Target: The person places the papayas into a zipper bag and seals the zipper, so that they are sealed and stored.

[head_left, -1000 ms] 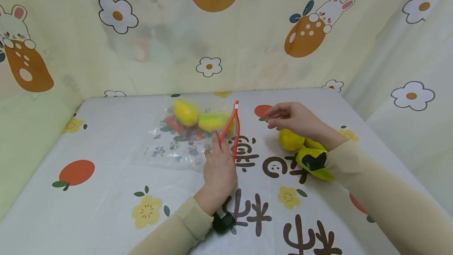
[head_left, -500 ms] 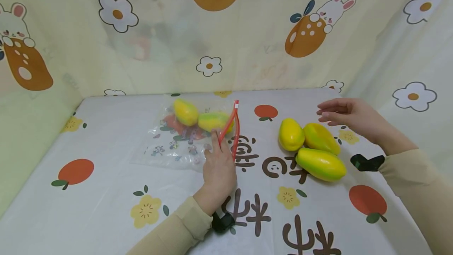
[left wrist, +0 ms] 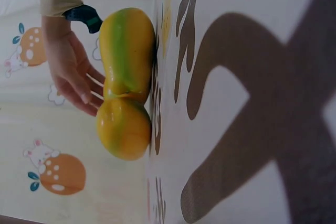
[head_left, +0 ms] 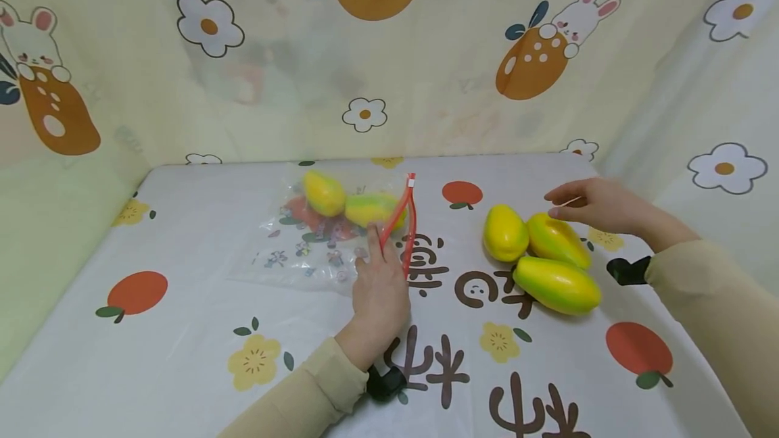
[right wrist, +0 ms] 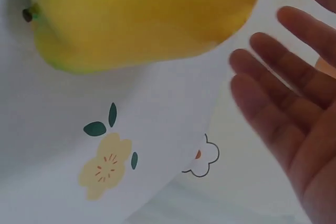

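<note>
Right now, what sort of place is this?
Probably a small staged tabletop booth: cartoon-print curtains hang around the back and sides, a printed tablecloth covers the table, and glossy yellow-green fruits lie beside a clear bag. The wider room isn't visible.

Soft, even light bathes a pale tablecloth (head_left: 182, 357), striking small bright glints on the upper faces of glossy yellow-green fruit (head_left: 556, 284).

In the head view, thin reflections streak a clear plastic bag (head_left: 304, 269) and faint, soft-edged shadows lie beside the fruit. The left wrist view is dimmer, its right edge sunk in shade. The right wrist view looks grey and soft, with the right hand (right wrist: 299, 103) darker than the pale curtain (right wrist: 252, 187) behind.
</note>
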A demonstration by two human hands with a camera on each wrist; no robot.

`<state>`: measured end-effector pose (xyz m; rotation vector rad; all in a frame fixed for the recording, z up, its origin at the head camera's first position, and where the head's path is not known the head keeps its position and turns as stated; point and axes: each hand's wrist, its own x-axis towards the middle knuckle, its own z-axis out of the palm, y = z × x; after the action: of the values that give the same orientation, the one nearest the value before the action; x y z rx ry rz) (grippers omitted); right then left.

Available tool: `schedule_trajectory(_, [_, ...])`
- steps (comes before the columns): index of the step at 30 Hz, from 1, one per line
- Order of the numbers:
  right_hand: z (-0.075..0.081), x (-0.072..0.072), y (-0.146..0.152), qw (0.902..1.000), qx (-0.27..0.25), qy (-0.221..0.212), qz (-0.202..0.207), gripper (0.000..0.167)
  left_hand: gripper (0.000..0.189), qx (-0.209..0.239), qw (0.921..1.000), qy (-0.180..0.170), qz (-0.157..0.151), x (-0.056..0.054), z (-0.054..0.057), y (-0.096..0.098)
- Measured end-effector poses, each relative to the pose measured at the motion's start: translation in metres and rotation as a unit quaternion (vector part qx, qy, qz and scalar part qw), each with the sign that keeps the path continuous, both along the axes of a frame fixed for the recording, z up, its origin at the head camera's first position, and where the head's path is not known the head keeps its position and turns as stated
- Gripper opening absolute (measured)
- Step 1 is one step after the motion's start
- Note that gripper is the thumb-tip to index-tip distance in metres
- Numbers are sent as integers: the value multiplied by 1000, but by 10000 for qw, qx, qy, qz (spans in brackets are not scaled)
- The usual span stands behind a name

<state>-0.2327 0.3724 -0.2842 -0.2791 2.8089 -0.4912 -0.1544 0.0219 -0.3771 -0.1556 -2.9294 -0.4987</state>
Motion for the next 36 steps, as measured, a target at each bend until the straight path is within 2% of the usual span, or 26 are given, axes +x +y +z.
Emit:
schedule_trajectory(7, [-5,-8,-9,9954,393,-780,390,62,78,-8,10000,35,25,-1,-2,1])
schedule_trajectory(12, [-8,-9,-10,9932,560,-918,442,67,78,-21,10000,63,36,-1,-3,1])
schedule_trajectory(16, [-9,-8,-7,9932,504,-958,419,69,79,-56,10000,22,27,-2,-2,1])
schedule_trajectory(25, [-14,-7,14,9958,68,-886,200,67,79,-20,10000,-2,53,-1,-1,1])
schedule_trajectory(31, [-12,-6,33,9980,-124,-538,-313,66,78,-1,9999,103,100,0,-2,1])
schedule_trajectory(36, [0,0,44,9962,-358,-213,-762,71,79,7,9999,89,107,-1,-2,1])
